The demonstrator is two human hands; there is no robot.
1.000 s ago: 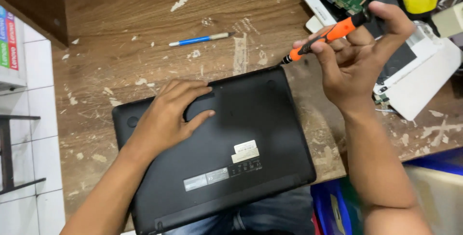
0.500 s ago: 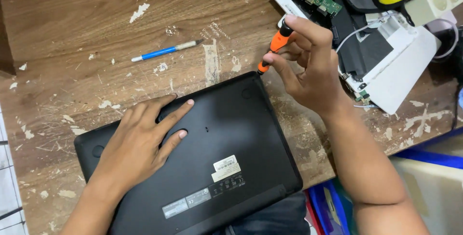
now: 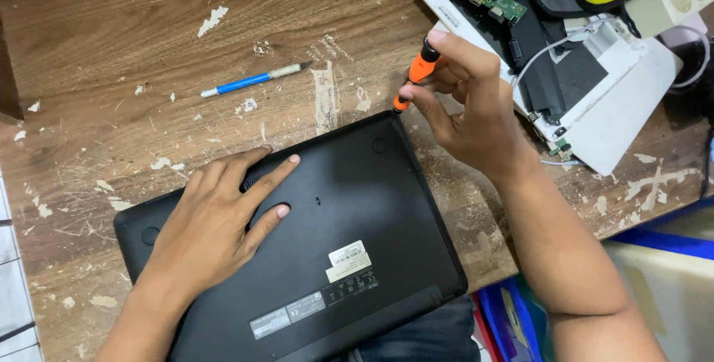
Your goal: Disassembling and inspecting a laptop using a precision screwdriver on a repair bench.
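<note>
A laptop [image 3: 349, 258] lies bottom-up on the table [image 3: 111, 27], overhanging its near edge. The left hand [image 3: 216, 221] rests flat on it. The right hand [image 3: 468, 105] holds a screwdriver [image 3: 415, 76] at its far right corner. A knife [image 3: 253, 80] lies behind; an opened laptop [image 3: 595, 102] lies right.

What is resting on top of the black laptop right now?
The left hand lies flat on the upturned black laptop, and the orange screwdriver tip meets its far corner. The casing beneath the palm is hidden.

Both forearms are bare to the frame's edge, and the left hand [image 3: 216, 217] and right hand [image 3: 468, 105] wear nothing.
</note>
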